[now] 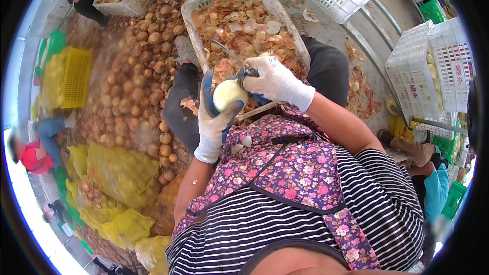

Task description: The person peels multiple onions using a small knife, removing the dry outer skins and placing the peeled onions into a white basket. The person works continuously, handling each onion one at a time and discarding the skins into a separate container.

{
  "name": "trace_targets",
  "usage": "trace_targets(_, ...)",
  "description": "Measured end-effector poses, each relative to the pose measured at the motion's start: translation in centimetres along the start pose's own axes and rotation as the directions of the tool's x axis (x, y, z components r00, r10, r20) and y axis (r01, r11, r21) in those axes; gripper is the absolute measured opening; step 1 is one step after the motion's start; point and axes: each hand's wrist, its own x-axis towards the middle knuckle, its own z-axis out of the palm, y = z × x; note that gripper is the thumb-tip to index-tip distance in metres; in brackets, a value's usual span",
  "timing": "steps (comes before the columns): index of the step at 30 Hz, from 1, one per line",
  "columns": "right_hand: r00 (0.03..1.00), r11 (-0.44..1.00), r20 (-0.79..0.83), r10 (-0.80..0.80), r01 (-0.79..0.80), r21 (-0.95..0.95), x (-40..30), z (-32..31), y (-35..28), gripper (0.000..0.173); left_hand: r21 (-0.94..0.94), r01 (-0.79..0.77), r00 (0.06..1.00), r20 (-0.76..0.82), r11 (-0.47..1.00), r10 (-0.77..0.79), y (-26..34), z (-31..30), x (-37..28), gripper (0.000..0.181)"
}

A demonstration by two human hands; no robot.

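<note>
A peeled, pale onion (230, 96) rests in my left hand (216, 116), which wears a white glove with a blue coating; fingers and thumb wrap around it. My right hand (269, 80), gloved alike, is closed on a knife (232, 53) whose thin blade points up and to the left. The right hand's fingers are close against the onion's right side. Both hands are above the near end of a white plastic crate (187, 20) filled with dry brown onion skins (244, 30) between my knees.
Unpeeled onions (130, 84) lie heaped at the left, beside yellow mesh sacks (118, 175) and a yellow crate (78, 78). White crates (408, 72) with peeled onions stand right, near a metal rail (372, 51). Other people sit at both far sides; one person's gloved hands show top left.
</note>
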Motion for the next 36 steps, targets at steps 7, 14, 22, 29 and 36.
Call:
trace_targets(7,0.982,0.966,0.038,0.186,-0.176,-0.188,-0.2,0.5,6.0,0.046,-0.132,-0.056,0.995,0.069,0.990,0.065,0.3,0.8,-0.9,0.097)
trace_targets(14,0.949,0.674,0.278,0.147,-0.302,0.674,-1.8,-0.7,0.8,0.042,-0.015,-0.331,0.942,0.057,0.944,0.331,-0.7,0.8,0.9,0.100)
trace_targets(22,0.918,0.468,0.395,0.035,-0.365,0.805,-0.9,0.6,2.1,0.025,0.062,-0.263,0.965,0.033,0.963,0.262,-0.3,0.6,0.7,0.091)
trace_targets(29,0.924,0.311,0.328,0.198,-0.377,0.873,-0.7,4.1,2.7,0.015,-0.050,-0.231,0.971,-0.068,0.972,0.228,-0.9,1.5,1.5,0.075)
trace_targets(36,0.915,0.604,0.304,0.263,-0.402,0.688,-1.6,-0.9,-0.7,0.024,0.068,-0.374,0.925,-0.052,0.925,0.377,-1.0,1.7,1.4,0.074)
